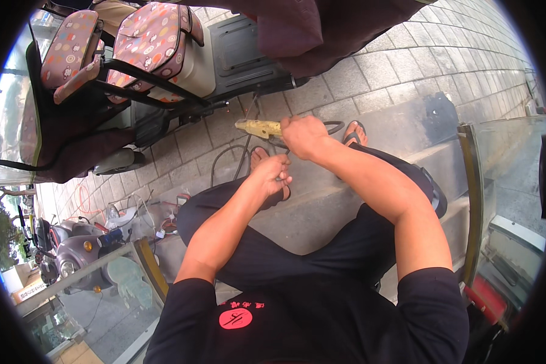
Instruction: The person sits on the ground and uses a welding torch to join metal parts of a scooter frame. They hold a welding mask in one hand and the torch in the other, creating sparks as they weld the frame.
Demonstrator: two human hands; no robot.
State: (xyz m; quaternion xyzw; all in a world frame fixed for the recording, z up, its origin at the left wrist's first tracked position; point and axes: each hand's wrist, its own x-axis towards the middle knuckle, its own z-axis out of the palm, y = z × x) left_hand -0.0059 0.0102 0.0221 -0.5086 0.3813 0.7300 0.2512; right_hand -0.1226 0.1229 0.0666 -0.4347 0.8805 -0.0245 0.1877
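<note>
My right hand (304, 137) is closed around the back end of a worn yellow hand-held tool (262, 128). Its narrow pale end points left, toward the three-wheeler, and its exact kind does not show. A dark cable (335, 126) curves out behind that hand, and more dark cable (223, 159) loops on the ground to the left. Lower and closer to me, my left hand (274, 173) has its fingers curled together just below the tool. What they pinch, if anything, is too small to make out. Both hands are between my knees, above my sandaled feet (259, 159).
A three-wheeler with a patterned seat (148, 45) and a dark footboard (239, 51) stands ahead. Stone steps (309, 224) lie beneath me. Glass panels flank me, with a brass-coloured frame (472, 200) at right. Loose wires (141, 209) and a parked scooter (79, 249) are left.
</note>
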